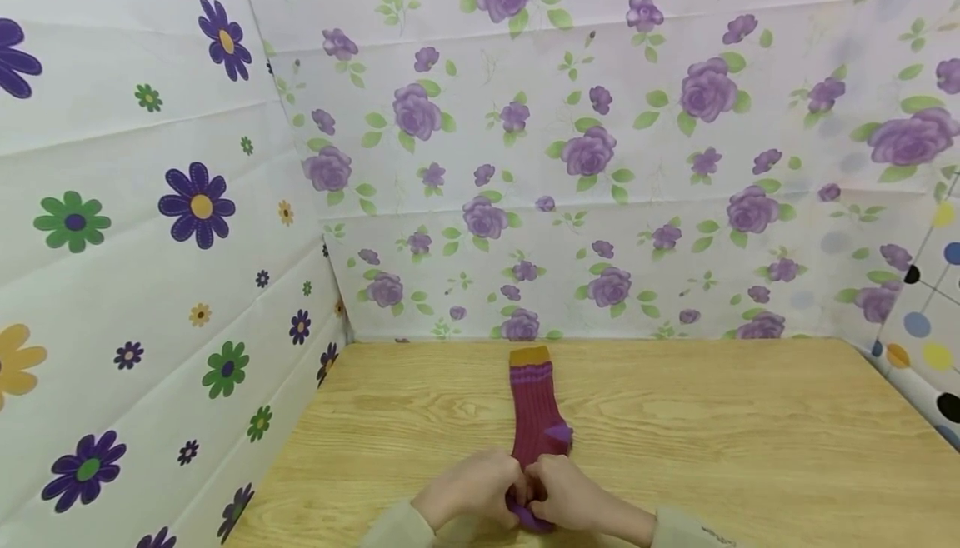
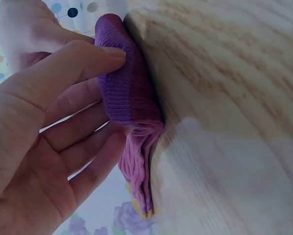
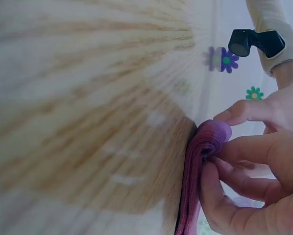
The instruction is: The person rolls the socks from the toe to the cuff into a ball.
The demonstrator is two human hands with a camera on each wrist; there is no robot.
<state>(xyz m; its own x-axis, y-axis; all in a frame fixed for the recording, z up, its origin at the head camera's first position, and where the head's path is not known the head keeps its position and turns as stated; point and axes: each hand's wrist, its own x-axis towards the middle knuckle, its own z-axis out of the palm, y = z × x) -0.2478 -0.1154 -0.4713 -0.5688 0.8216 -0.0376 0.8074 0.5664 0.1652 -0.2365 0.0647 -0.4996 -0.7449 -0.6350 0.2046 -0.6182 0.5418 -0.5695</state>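
Note:
A maroon ribbed sock (image 1: 533, 406) with a mustard cuff and purple heel lies flat on the wooden table, its cuff toward the back wall. At its near end, my left hand (image 1: 483, 485) and right hand (image 1: 567, 491) sit side by side and hold the purple toe part. In the left wrist view, the left thumb presses on the turned-over purple end of the sock (image 2: 129, 85), with fingers behind it. From the right wrist, the toe end of the sock (image 3: 210, 139) looks folded over on itself, pinched by the right hand's fingers (image 3: 239, 147).
Bare wood of the table (image 1: 720, 431) spreads on both sides of the sock. A rose-patterned cloth (image 1: 585, 223) hangs behind it. Daisy-printed cloth (image 1: 142, 281) walls the left side, dotted cloth (image 1: 922, 331) the right. A black device (image 3: 256, 43) is strapped on the left wrist.

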